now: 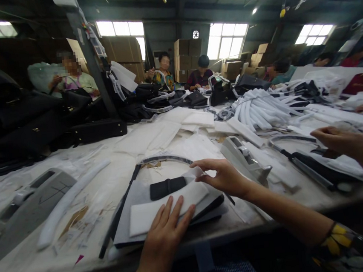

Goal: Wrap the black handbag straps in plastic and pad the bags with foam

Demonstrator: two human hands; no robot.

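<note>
The left hand presses flat on the foam pad, fingers spread, nothing grasped. The pad lies across the black bag at the front of the table. The right hand pinches the raised edge of the thin sheet between thumb and forefinger, above the pad's far right end. A black tab lies just beyond the pad; the bag's curved handle extends past it.

One tape dispenser stands at the left, beside a white tube; a second dispenser stands right of the bag. Farther right, a co-worker's hand is over another black bag.

Beyond are foam sheets, a tube bundle and piled black bags. Seated co-workers, cartons and windows form the background.
</note>
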